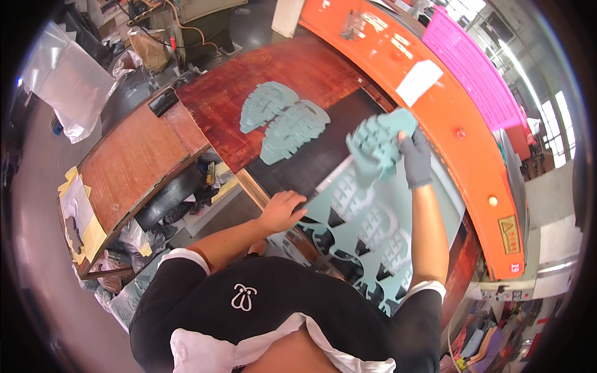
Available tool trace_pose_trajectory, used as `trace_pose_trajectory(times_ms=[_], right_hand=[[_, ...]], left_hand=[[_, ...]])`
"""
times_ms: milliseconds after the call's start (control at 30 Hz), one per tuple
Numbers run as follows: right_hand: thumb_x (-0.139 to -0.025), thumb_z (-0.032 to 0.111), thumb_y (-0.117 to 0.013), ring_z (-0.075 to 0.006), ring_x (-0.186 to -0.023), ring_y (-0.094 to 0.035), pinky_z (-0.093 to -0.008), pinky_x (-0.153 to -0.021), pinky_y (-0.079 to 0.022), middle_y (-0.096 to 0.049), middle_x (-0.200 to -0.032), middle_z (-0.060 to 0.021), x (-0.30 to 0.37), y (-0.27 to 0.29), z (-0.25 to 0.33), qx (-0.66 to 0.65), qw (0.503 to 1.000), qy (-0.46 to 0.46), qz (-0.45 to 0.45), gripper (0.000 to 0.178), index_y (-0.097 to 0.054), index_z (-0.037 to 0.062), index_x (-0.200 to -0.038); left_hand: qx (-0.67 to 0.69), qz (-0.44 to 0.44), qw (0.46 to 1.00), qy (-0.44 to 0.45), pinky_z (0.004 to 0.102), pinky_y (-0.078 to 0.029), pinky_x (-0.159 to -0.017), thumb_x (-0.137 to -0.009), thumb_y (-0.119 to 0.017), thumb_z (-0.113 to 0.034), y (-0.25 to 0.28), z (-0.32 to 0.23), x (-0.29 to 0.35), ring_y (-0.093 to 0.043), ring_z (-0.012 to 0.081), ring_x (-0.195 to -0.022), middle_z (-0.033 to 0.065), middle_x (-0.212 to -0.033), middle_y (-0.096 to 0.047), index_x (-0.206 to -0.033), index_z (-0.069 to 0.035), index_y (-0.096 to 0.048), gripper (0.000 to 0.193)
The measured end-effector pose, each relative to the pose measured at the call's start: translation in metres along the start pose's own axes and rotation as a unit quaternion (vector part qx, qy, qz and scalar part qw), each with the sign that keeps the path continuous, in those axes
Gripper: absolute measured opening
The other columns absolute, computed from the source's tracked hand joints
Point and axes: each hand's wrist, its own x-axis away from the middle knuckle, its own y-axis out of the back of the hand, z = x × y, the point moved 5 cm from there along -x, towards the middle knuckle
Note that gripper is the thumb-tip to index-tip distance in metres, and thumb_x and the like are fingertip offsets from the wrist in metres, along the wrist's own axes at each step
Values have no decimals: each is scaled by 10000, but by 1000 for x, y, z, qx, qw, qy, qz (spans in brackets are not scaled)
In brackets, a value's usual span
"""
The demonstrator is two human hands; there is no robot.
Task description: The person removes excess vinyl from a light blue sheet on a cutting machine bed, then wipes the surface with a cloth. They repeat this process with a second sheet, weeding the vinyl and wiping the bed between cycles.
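My right hand [415,155], in a grey glove with bare fingertips, grips a stack of light teal cut-out pieces [377,144] with toothed edges. It is raised over the far part of a teal sheet [429,214] full of cut-out openings. My bare left hand [283,211] is at the sheet's near left corner, thumb and fingers apart; whether it touches the sheet I cannot tell. Two similar stacks of cut-out pieces, a left one [267,105] and a right one [295,129], lie side by side beyond my left hand, on the reddish board and the black surface.
An orange machine beam [463,155] curves along the far right side, with a pink plastic basket [476,71] on top. To the left stands a brown wooden table [140,155] with papers at its end. Plastic bags and scraps fill the space underneath.
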Motion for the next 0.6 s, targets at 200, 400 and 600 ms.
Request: trace_pose_trajectory(times_ms=[200,400,600], right_hand=[[-863,233,-549,-225,-765,-573,-348,-704,-460,-606,-848,-109,-88,-120,-48,217,952,205,-62,270,-592,30,-1036],[-780,252,-636,-325,-978,-539,-422,-827,-443,-570,-1041,-140,-32,-264,-118,358,868,321,127,335,-587,69,-1055],[-758,224,-666,-335,-1102,-471,-421,-919,-396,-522,-1183,-152,19,-178,-113,339,907,241,70,408,-569,41,-1110]], left_hand=[[-1,-17,998,-53,387,-435,-795,-786,-646,-240,4,17,6,-575,265,-865,76,-877,-602,-916,-77,-607,212],[36,-16,996,-77,374,-454,-721,-748,-687,-198,10,18,5,-580,245,-758,54,-767,-596,-856,-79,-614,176],[28,-39,995,-87,373,-458,-713,-734,-684,-179,11,12,2,-585,241,-742,50,-733,-594,-790,-81,-613,133]])
